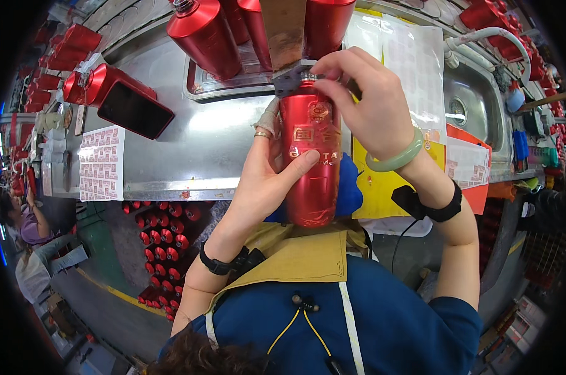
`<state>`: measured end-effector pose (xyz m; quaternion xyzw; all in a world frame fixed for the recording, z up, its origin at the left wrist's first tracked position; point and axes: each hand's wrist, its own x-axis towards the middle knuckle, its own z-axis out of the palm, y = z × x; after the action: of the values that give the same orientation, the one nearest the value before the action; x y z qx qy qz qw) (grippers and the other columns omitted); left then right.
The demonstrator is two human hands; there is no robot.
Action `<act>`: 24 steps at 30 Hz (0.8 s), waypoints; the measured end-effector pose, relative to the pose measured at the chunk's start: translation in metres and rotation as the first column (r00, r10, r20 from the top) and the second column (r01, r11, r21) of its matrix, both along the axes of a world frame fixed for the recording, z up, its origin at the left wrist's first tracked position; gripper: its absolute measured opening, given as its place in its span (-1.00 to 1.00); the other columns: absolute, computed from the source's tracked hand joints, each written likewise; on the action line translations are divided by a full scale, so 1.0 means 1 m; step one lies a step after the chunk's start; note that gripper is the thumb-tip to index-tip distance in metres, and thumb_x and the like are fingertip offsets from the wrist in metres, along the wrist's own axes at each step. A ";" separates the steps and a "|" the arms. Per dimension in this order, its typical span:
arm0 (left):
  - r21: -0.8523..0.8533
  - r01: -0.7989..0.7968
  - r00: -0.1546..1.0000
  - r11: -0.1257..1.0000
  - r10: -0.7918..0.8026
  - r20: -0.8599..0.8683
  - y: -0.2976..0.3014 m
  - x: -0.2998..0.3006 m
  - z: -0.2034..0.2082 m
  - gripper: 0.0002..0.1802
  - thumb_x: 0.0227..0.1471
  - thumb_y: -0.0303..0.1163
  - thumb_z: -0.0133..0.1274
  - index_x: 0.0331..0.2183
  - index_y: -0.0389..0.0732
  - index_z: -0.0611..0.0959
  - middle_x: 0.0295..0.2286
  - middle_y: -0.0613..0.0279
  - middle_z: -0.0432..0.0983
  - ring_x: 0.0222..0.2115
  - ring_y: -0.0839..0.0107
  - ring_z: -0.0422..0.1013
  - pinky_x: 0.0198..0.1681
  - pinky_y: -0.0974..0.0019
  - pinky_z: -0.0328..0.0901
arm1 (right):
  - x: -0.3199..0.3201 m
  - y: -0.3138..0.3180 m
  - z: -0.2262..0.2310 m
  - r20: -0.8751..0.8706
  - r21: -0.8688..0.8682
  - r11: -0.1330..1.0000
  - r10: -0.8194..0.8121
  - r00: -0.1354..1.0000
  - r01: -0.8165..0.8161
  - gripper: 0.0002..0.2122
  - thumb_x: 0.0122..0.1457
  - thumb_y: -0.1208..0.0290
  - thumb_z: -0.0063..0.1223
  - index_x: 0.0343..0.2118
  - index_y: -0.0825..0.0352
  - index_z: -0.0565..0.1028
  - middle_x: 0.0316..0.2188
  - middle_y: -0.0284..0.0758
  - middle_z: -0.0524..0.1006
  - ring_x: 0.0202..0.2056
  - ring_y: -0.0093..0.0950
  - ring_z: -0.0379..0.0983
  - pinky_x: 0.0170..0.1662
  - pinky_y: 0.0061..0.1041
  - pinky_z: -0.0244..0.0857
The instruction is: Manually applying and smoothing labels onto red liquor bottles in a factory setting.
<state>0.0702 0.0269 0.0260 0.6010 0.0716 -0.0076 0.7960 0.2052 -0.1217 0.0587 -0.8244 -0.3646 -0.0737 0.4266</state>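
Note:
A shiny red metal bottle [307,194] with gold print stands in front of me, its neck pointing away and its base near my apron. My left hand [258,181] is wrapped round its left side, thumb across the front; one fingertip wears a pale cover. At the bottle's mouth, the thumb and fingers of my right hand [380,100] are pinched together, and what lies between them is too small to make out. An upright metal plate [285,31] with a dark block [288,81] at its lower end stands directly beside the neck.
More red bottles [205,40] stand on a metal tray [198,87] at the back. A dark phone [135,110] leans on a red bottle at left, near a sticker sheet [102,164]. At right are a yellow sheet [377,181] and a sink [473,109]. Several red bottles [161,237] fill the floor at left.

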 end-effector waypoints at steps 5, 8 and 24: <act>-0.050 0.005 1.000 0.999 -0.005 0.002 0.004 0.000 -0.004 -0.15 0.26 -0.42 0.14 0.37 -0.30 0.04 0.23 0.02 0.24 0.21 0.31 0.28 0.27 0.20 0.22 | -0.012 -0.012 -0.024 -0.605 0.225 0.968 0.050 0.794 0.110 -0.81 0.22 0.41 0.25 -0.15 0.36 0.59 -0.49 -0.53 0.38 -0.46 -0.74 0.24 -0.40 -0.66 0.16; -0.222 -0.051 0.996 0.974 0.032 -0.088 0.003 0.007 -0.006 -0.23 0.31 -0.36 0.08 0.37 -0.31 0.08 0.21 0.04 0.29 0.20 0.35 0.29 0.26 0.23 0.22 | -0.025 -0.008 -0.035 -0.697 0.263 0.948 0.057 0.715 0.181 -0.69 0.19 0.29 0.33 -0.10 0.36 0.58 -0.50 -0.62 0.27 -0.48 -0.78 0.07 -0.45 -0.71 0.01; -0.248 -0.087 0.991 0.965 0.058 -0.121 0.004 0.012 -0.015 -0.35 0.37 -0.29 0.00 0.34 -0.30 0.18 0.18 0.09 0.34 0.17 0.41 0.31 0.25 0.27 0.21 | -0.029 0.006 -0.037 -0.747 0.296 0.905 0.020 0.665 0.305 -0.67 0.14 0.29 0.39 -0.17 0.40 0.57 -0.53 -0.63 0.29 -0.49 -0.80 0.12 -0.46 -0.74 0.03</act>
<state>0.0820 0.0313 0.0111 0.4904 0.1366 -0.0214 0.8605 0.1765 -0.1160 0.0213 -0.7059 -0.0721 0.1575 0.6869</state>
